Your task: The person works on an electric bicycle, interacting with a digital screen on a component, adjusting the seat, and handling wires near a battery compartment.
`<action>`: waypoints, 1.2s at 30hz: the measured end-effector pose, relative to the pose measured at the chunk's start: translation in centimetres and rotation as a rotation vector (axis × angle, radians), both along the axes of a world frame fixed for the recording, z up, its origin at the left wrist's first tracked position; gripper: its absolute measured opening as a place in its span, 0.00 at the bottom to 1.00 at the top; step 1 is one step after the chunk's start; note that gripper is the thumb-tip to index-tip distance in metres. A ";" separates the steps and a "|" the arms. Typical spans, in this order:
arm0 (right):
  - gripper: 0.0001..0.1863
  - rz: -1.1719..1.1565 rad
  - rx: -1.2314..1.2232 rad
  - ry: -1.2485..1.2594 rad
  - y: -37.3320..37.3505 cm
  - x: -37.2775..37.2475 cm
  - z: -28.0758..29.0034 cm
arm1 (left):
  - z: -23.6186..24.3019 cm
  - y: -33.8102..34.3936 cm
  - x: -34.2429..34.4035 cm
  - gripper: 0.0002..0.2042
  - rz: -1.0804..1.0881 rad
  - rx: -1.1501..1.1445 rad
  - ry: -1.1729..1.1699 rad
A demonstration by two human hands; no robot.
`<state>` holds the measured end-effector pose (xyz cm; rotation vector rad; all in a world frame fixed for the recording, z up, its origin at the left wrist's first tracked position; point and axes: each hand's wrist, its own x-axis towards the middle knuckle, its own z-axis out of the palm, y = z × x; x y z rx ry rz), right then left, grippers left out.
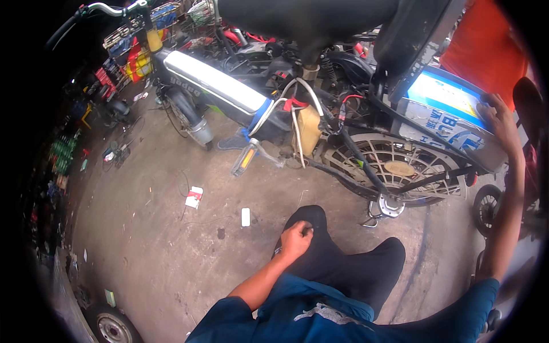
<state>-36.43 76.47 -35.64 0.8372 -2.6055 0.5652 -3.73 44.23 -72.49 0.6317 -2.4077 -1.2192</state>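
Note:
An electric bike with a white-topped frame stands across the far side in front of me. On its rear rack, above the spoked rear wheel, sits a grey battery with a blue and white top. My right hand reaches out to the battery's right end, its fingers curled over the edge. My left hand is closed on my left knee, with something small and dark at the fingertips that I cannot make out. White cables and a thin red wire hang loose beneath the black seat.
On the floor lie a white rectangular object and a red and white packet. The bike's pedal juts toward me. A person in orange stands behind the battery. A loose wheel lies at lower left. More bikes and parts crowd the back.

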 end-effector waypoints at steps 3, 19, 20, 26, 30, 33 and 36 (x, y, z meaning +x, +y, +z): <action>0.16 -0.003 0.096 -0.012 0.4 0.1 0.8 | 4.3 -2.0 -2.0 0.10 0.118 0.262 0.113; 0.13 -0.011 -0.001 0.003 2.7 -1.8 -0.2 | 20.8 -21.2 -16.6 0.25 0.243 -0.756 -0.129; 0.13 -0.009 -0.013 0.035 2.4 -2.1 -0.6 | 20.6 -22.2 -16.2 0.26 0.220 -0.669 -0.250; 0.13 0.007 -0.058 -0.048 1.2 -0.6 0.3 | 20.0 -22.5 -15.7 0.27 0.309 -0.565 -0.193; 0.14 0.028 -0.086 -0.056 0.5 -0.9 -0.1 | 19.6 -21.5 -14.7 0.29 0.428 -0.584 0.028; 0.14 0.051 -0.064 -0.037 -0.6 0.7 0.8 | 17.9 -25.1 -14.2 0.28 0.429 -0.407 -0.240; 0.14 -0.038 -0.050 -0.081 -0.5 1.9 1.4 | 18.2 -22.8 -14.4 0.24 0.509 -0.369 -0.056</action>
